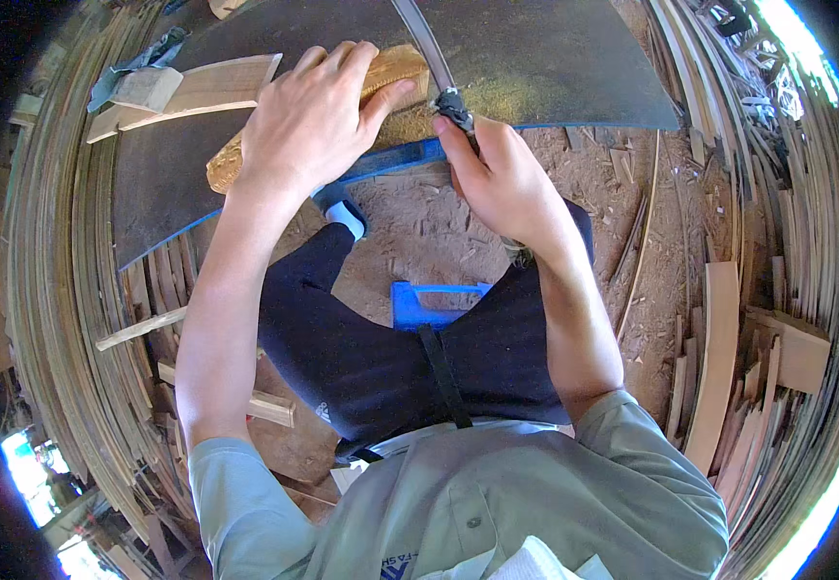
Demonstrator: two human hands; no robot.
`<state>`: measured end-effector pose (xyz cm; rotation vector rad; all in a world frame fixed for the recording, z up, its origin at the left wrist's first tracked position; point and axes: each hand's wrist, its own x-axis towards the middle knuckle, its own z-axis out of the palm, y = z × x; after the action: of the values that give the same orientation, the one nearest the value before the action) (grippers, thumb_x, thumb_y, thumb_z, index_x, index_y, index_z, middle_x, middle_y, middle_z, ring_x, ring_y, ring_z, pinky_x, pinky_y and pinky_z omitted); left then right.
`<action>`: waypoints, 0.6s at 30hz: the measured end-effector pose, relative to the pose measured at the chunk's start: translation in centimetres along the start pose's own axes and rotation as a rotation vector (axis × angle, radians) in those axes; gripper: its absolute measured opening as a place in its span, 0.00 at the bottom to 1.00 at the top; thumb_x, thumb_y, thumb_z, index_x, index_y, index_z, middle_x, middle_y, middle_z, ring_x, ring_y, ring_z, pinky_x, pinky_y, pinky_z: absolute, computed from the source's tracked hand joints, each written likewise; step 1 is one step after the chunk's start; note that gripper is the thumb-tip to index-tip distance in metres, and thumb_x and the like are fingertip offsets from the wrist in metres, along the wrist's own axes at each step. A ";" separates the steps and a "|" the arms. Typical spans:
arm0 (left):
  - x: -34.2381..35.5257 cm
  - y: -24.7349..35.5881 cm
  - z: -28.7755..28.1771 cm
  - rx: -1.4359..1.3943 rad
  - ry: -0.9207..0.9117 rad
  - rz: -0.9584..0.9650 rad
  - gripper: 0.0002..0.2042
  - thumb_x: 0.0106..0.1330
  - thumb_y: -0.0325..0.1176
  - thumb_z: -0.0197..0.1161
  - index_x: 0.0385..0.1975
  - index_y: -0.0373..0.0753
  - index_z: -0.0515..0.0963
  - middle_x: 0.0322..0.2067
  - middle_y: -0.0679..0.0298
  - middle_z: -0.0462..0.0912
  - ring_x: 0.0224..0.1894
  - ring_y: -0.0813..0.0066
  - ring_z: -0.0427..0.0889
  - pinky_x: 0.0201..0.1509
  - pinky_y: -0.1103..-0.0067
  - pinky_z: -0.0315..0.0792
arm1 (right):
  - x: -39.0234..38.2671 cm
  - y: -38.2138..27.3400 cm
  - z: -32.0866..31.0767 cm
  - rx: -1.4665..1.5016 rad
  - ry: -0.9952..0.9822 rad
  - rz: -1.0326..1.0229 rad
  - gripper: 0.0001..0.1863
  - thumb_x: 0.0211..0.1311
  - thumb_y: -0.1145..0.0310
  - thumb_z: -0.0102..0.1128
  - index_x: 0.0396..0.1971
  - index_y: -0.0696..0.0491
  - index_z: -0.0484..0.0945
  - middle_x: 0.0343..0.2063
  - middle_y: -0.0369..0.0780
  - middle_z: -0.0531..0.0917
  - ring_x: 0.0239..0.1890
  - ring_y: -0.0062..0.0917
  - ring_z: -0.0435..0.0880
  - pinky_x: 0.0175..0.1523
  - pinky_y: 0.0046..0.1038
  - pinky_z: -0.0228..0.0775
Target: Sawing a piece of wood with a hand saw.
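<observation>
My left hand (318, 121) lies over a piece of wood (395, 72), its fingers wrapped across the top and the thumb along the near side. This piece is golden brown with a roughly rounded edge, and its left end (224, 166) shows beyond my wrist. In my right hand (501, 179) is a long, narrow metal tool (424, 39), with dark wrapping and pale bits where the metal meets the grip. Its shaft runs up and away, close to the wood's right end. The tool's far end is out of view, so its exact kind is unclear.
Both hands are above a dark tabletop (574, 68) with a blue edge, dusted with sawdust (506, 100). Offcuts (211, 89) lie at its left. Stacked wooden strips (66, 251) line the left side, and boards (714, 367) the right. A blue stool (419, 307) shows between my legs.
</observation>
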<state>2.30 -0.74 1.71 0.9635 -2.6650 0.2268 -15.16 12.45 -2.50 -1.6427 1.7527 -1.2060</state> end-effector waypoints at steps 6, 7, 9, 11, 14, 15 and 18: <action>-0.3 0.0 0.5 0.087 0.073 0.031 0.30 0.80 0.61 0.52 0.56 0.37 0.80 0.50 0.56 0.88 0.53 0.59 0.89 0.50 0.62 0.88 | -2.0 -0.9 0.5 -0.058 0.063 -0.065 0.11 0.77 0.66 0.60 0.36 0.60 0.79 0.27 0.58 0.83 0.33 0.58 0.83 0.36 0.53 0.71; -0.2 -0.2 0.3 0.099 0.081 0.028 0.30 0.80 0.61 0.52 0.56 0.37 0.80 0.50 0.56 0.88 0.53 0.59 0.89 0.50 0.62 0.88 | -3.5 -0.4 1.0 -0.064 0.027 -0.007 0.11 0.77 0.67 0.60 0.38 0.60 0.78 0.27 0.58 0.82 0.33 0.58 0.83 0.36 0.53 0.71; 0.2 0.3 0.7 0.062 0.001 0.008 0.31 0.80 0.62 0.51 0.58 0.36 0.79 0.52 0.55 0.87 0.54 0.59 0.88 0.49 0.62 0.88 | -7.1 0.6 0.5 -0.038 -0.013 0.093 0.09 0.77 0.67 0.59 0.41 0.60 0.78 0.26 0.57 0.82 0.33 0.59 0.83 0.35 0.53 0.71; 0.4 0.1 0.8 0.077 0.006 0.011 0.32 0.80 0.63 0.50 0.58 0.35 0.78 0.52 0.55 0.87 0.54 0.58 0.88 0.49 0.62 0.88 | -10.8 0.6 -0.8 0.002 -0.030 0.147 0.08 0.78 0.68 0.58 0.42 0.59 0.78 0.26 0.57 0.82 0.32 0.59 0.82 0.33 0.51 0.71; 0.3 -0.6 0.5 0.057 0.039 0.016 0.35 0.79 0.65 0.50 0.60 0.34 0.77 0.54 0.53 0.86 0.54 0.57 0.88 0.52 0.60 0.87 | -15.2 0.4 -3.1 0.045 -0.002 0.221 0.08 0.79 0.69 0.57 0.40 0.59 0.78 0.22 0.52 0.81 0.24 0.52 0.83 0.29 0.42 0.70; 0.1 -0.9 -0.1 0.038 0.059 0.017 0.35 0.78 0.65 0.51 0.60 0.34 0.77 0.53 0.52 0.86 0.55 0.56 0.88 0.54 0.60 0.86 | -15.8 -0.6 -4.5 0.055 -0.012 0.292 0.09 0.80 0.69 0.56 0.40 0.59 0.78 0.19 0.48 0.80 0.22 0.42 0.82 0.28 0.38 0.69; 0.7 -1.5 -0.5 -0.132 -0.049 -0.033 0.38 0.71 0.69 0.60 0.63 0.37 0.78 0.51 0.48 0.87 0.56 0.51 0.86 0.58 0.57 0.81 | -16.6 1.2 -7.0 0.098 0.036 0.329 0.13 0.83 0.65 0.55 0.37 0.58 0.78 0.16 0.35 0.75 0.20 0.16 0.74 0.26 0.29 0.64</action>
<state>2.92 -2.19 2.49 0.9827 -2.6673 0.0196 -18.26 30.22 -3.78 -1.2250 1.8645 -1.1496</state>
